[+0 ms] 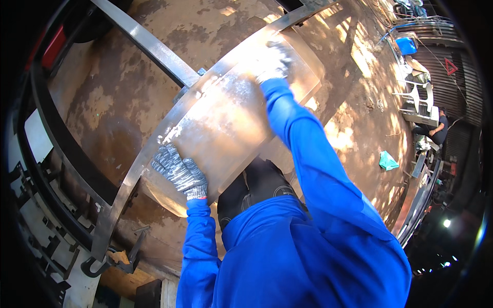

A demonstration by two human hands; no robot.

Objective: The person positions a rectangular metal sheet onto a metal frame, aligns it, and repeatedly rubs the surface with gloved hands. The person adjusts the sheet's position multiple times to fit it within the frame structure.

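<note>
A broad, shiny metal panel with rounded lower corners stretches in front of me, along a curved steel bar. Pale, whitish patches mark its surface. My left hand, in a grey-and-white knitted glove, lies flat on the panel's near left end, fingers extended toward the bar. At the far right end, my right hand rests on the panel in a similar glove. Motion blur and bright glare smear its fingers, so whether anything is under them cannot be made out.
A straight steel beam meets the curved bar from the far side. Dark curved framework stands at left, with a metal hook below. Far right are a white plastic chair, a seated person and a green cloth-like item on the ground.
</note>
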